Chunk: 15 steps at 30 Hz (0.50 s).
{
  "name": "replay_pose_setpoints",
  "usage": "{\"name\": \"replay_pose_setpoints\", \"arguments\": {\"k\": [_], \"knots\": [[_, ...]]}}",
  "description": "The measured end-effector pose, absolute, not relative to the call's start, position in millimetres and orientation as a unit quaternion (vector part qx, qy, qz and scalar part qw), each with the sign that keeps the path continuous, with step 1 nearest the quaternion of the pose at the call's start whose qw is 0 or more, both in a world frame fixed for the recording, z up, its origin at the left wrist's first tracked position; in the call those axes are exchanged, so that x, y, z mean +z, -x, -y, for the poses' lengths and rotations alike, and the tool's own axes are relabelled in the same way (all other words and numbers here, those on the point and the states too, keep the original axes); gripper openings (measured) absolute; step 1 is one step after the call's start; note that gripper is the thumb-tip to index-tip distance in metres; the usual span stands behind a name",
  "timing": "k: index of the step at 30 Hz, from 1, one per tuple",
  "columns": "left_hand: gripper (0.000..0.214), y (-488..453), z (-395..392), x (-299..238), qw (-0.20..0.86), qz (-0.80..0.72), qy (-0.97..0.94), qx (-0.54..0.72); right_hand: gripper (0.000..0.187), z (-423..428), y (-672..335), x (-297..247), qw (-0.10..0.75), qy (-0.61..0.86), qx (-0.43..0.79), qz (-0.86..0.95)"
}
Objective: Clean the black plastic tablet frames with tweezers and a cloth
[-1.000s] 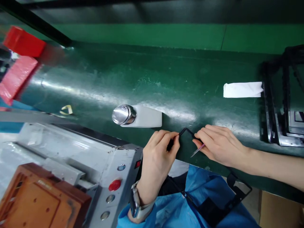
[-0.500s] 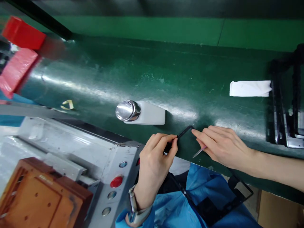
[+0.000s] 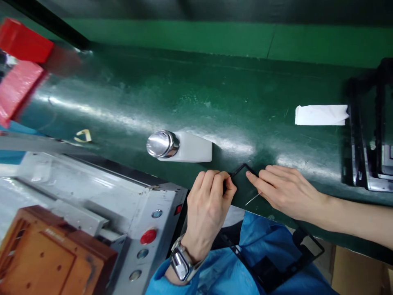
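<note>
A thin black plastic frame [image 3: 240,169] stands tilted against the edge of the green belt [image 3: 190,94], its lower part [image 3: 276,266] resting on my blue-sleeved lap. My left hand [image 3: 208,209] is closed, pinching the frame's left side near its top corner; a watch sits on that wrist. My right hand [image 3: 282,190] lies on the frame's right side, fingers pressed together around a thin pointed tool [image 3: 253,198] whose tip pokes out below the fingers.
A white dispenser bottle with a chrome cap [image 3: 179,146] lies just behind the hands. A white cloth [image 3: 321,115] and a stack of black frames [image 3: 368,139] are at the right. A grey machine with buttons [image 3: 147,229] and an orange fixture [image 3: 52,254] stand at the lower left. Red blocks [image 3: 21,53] are at the far left.
My left wrist has rolled so the watch face shows. My right hand slid slightly left along the frame, and the tool tip now points lower.
</note>
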<state>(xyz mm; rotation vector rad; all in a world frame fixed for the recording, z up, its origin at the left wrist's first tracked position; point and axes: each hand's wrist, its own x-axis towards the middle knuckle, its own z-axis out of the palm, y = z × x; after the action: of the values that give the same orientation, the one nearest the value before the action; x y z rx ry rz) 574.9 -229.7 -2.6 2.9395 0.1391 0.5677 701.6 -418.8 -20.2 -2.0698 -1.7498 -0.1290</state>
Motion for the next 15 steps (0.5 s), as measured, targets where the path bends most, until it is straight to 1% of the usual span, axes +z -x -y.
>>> {"name": "replay_pose_setpoints", "arguments": {"k": [2,4,8,11,13,15], "knots": [[0.017,-569.3,227.2,-5.5,0.107,-0.058,-0.972,0.200,0.031,418.8,-701.8,-20.0,0.212,0.746,-0.049,0.629],[0.019,-562.6,222.9,-7.7,0.173,-0.086,-0.960,0.204,0.031,418.7,-702.2,-19.4,0.217,0.746,-0.050,0.628],[0.013,-552.7,215.7,-9.7,0.385,-0.141,-0.895,0.176,0.030,418.8,-703.1,-18.1,0.225,0.740,-0.051,0.632],[0.011,-553.2,216.4,-10.2,0.554,-0.121,-0.806,0.168,0.032,418.7,-703.6,-17.8,0.223,0.738,-0.046,0.635],[0.014,-555.3,217.6,-10.1,0.629,-0.120,-0.746,0.185,0.033,418.6,-704.0,-17.8,0.218,0.739,-0.047,0.636],[0.017,-554.6,216.5,-9.3,0.662,-0.136,-0.708,0.207,0.033,418.8,-704.2,-17.9,0.217,0.739,-0.049,0.636]]}}
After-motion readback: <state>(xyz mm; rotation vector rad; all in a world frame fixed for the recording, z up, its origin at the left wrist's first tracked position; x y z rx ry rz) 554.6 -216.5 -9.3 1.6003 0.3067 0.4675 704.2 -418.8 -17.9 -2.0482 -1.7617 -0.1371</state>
